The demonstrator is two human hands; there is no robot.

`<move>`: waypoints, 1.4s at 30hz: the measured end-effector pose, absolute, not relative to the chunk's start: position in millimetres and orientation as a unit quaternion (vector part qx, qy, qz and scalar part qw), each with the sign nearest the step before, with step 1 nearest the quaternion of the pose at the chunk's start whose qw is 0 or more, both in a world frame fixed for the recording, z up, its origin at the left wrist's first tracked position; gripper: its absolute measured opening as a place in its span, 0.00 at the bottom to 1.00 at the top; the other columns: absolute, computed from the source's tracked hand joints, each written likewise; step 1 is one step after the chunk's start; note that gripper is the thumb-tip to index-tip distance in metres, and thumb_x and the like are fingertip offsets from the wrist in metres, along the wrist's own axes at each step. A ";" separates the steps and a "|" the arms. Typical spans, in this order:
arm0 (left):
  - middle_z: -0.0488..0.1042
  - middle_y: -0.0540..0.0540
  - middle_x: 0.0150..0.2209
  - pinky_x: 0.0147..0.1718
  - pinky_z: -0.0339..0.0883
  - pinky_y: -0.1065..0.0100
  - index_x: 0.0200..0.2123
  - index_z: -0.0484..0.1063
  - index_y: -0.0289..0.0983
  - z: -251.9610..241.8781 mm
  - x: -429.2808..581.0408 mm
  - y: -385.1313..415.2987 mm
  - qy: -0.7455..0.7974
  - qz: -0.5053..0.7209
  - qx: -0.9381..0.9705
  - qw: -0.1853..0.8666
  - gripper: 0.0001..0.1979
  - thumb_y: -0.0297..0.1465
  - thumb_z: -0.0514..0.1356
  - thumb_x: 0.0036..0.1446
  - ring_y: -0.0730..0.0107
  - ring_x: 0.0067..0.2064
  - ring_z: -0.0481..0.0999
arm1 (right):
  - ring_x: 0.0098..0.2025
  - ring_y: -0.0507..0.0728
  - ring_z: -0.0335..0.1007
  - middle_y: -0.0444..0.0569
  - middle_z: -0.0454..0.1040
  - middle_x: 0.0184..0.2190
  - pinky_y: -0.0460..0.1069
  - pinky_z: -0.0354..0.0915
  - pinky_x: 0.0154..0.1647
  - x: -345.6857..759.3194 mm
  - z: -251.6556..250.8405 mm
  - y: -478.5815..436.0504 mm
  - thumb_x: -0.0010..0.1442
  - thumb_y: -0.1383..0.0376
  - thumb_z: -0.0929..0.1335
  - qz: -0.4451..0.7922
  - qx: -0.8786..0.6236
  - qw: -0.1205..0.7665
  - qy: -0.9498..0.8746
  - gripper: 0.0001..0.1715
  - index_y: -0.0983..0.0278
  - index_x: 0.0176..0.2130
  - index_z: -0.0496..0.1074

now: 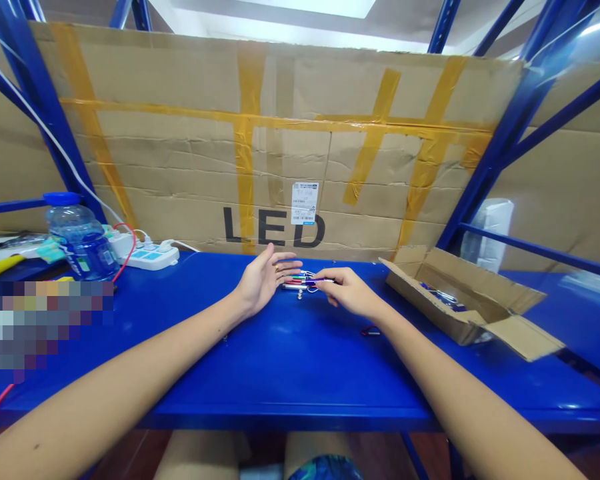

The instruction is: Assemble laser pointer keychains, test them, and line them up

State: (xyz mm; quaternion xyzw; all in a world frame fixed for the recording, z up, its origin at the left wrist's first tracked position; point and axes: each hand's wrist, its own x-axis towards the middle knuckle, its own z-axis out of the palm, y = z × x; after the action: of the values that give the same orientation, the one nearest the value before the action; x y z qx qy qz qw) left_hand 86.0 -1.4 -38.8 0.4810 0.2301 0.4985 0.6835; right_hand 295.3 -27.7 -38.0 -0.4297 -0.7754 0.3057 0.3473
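Observation:
A small bunch of slim metal keychain pens (303, 283) with coloured bands and small rings lies on the blue steel shelf top (280, 373). My right hand (347, 292) comes in from the right, its thumb and fingertips pinched on the end of one silver pen. My left hand (265, 280) lies open just left of the bunch, fingers spread and pointing at it. Its fingertips appear close to the pens, but contact is hard to tell. A ring shows on one finger.
An open cardboard box (460, 300) with similar pens inside sits to the right. A small red item (371, 331) lies in front of it. A water bottle (80, 240) and a white power strip (153, 257) stand at back left, before a taped cardboard panel (280, 133).

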 end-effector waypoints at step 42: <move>0.77 0.31 0.44 0.51 0.65 0.55 0.45 0.73 0.29 -38.7 86.6 -4.9 0.209 0.482 0.473 0.707 0.29 0.49 0.48 0.63 0.53 0.46 0.76 | 0.23 0.51 0.59 0.42 0.65 0.19 0.47 0.56 0.26 293.5 -34.0 -32.0 0.60 0.59 0.64 0.278 -0.431 0.341 -0.788 0.15 0.66 0.35 0.75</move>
State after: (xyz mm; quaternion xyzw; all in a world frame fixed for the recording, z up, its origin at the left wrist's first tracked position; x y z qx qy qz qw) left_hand 86.6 -4.9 -38.7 0.4728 0.2091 0.4820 0.7074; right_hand 293.5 -32.0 -34.0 -0.4308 -0.7879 0.2783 0.3409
